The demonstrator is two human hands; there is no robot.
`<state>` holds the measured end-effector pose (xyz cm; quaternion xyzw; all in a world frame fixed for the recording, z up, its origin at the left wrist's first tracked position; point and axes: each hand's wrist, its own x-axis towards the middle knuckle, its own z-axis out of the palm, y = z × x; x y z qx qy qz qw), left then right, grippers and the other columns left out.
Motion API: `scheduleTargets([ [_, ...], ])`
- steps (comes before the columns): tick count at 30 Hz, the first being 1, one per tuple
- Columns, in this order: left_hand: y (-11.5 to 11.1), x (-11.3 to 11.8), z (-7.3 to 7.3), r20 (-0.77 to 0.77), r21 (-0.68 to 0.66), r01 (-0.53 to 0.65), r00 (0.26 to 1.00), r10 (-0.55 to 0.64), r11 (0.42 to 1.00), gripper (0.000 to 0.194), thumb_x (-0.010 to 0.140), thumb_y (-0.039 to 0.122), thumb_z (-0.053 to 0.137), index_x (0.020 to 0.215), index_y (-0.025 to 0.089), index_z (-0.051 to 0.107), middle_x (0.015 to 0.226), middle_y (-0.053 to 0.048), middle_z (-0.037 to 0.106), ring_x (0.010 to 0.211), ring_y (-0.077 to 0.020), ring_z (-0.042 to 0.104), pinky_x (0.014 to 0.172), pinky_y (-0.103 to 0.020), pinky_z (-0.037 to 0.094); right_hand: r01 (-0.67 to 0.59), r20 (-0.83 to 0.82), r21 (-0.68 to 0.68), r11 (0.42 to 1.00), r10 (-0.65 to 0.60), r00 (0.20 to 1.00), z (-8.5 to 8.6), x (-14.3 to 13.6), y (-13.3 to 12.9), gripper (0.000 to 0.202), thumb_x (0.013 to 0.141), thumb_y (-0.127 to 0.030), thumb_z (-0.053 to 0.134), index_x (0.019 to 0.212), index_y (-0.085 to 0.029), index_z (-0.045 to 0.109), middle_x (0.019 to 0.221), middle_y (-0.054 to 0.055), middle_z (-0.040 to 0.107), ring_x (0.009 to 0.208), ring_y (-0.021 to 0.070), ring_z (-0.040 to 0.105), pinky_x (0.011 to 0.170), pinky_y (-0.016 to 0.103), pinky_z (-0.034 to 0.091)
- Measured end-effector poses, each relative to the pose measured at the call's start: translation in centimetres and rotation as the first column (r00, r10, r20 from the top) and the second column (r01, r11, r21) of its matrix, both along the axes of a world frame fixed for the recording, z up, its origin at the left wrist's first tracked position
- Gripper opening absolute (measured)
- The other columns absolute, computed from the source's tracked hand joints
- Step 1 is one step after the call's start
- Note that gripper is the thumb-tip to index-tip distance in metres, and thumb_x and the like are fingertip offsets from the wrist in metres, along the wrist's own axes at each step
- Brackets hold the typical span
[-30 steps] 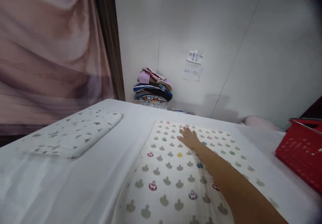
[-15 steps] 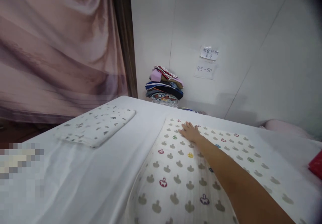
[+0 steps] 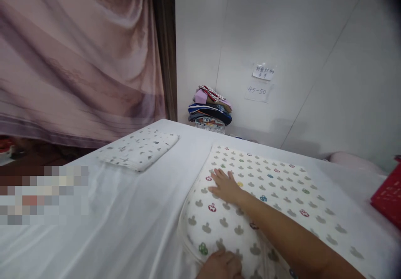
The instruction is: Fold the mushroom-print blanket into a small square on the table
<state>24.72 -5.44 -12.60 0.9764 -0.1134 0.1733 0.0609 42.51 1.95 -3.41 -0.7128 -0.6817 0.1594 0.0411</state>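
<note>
A white cloth (image 3: 282, 187) printed with grey mushroom-like shapes and a few coloured ones lies spread on a white-covered bed or table. My right hand (image 3: 226, 186) rests flat on its left part, fingers spread. At the bottom edge, my left hand (image 3: 221, 265) has its fingers curled at the near part of the cloth, which bulges up and folds there. Whether fabric is pinched between those fingers is hard to make out. Further left lies a folded white cloth (image 3: 140, 147) with small dark prints, touched by neither hand.
Stacked folded fabrics (image 3: 210, 107) stand beyond the far edge, by a wall with paper notes (image 3: 257, 92). A pink curtain (image 3: 78, 57) hangs at the left. At the right are a red object (image 3: 388, 195) and a pale pink bundle (image 3: 355, 162).
My right hand has moved nearer over the cloth, and the upper part lies flatter. My left hand has come into view at the bottom. The camera view has shifted slightly.
</note>
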Motion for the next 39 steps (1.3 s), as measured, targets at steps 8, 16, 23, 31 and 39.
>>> scheduleTargets([
  [8,-0.1,-2.6,5.2,-0.032,-0.054,-0.033,0.999,0.031,0.998,0.014,0.076,0.034,0.059,0.071,0.021,0.053,0.072,-0.004,0.058,0.065,-0.0163,0.056,0.051,-0.032,0.043,0.017,0.037,0.034,0.999,-0.018,0.999,0.8,-3.0,-2.6,0.076,0.088,-0.066,0.015,0.147,-0.019,0.018,0.154,0.008,0.002,0.140,0.0248,-0.005,0.110,0.050,-0.004],
  [16,-0.4,-3.0,6.3,-0.135,-0.195,-0.152,0.983,0.127,0.969,0.008,0.068,0.016,0.057,0.074,0.022,0.055,0.083,-0.003,0.060,0.078,-0.0193,0.055,0.067,-0.034,0.044,0.026,-0.049,0.066,0.997,-0.023,0.999,1.9,-4.7,-7.6,0.073,0.090,-0.063,0.022,0.147,-0.018,0.019,0.154,0.010,0.003,0.140,0.0254,-0.001,0.111,0.050,0.000],
  [23,-0.6,-3.3,8.2,-0.250,-0.245,-0.207,0.957,0.144,0.947,0.019,0.067,0.007,0.049,0.077,0.021,0.058,0.090,-0.003,0.061,0.088,-0.0207,0.055,0.079,-0.035,0.042,0.343,0.044,-0.004,0.939,-0.342,0.939,2.1,2.1,-17.8,0.071,0.090,-0.062,0.022,0.147,-0.019,0.019,0.154,0.007,0.003,0.140,0.0245,-0.002,0.111,0.047,-0.002],
  [31,-0.6,-3.5,9.2,-0.277,-0.231,-0.215,0.949,0.148,0.949,0.026,0.072,0.006,0.044,0.083,0.021,0.062,0.093,-0.004,0.061,0.091,-0.0209,0.054,0.082,-0.036,0.040,0.657,0.115,0.020,0.754,-0.654,0.748,0.8,7.6,-26.8,0.065,0.092,-0.056,0.021,0.147,-0.023,0.019,0.154,0.005,0.007,0.141,0.0226,0.001,0.110,0.048,0.005],
  [39,-0.5,-3.5,9.2,-0.236,-0.197,-0.171,0.964,0.122,0.965,0.026,0.071,0.004,0.042,0.082,0.019,0.061,0.096,-0.004,0.061,0.094,-0.0209,0.054,0.084,-0.036,0.041,0.748,0.150,0.064,0.660,-0.748,0.647,-0.7,8.8,-30.9,0.063,0.092,-0.055,0.025,0.145,-0.020,0.027,0.153,0.008,0.011,0.140,0.0228,0.004,0.110,0.047,0.007],
])
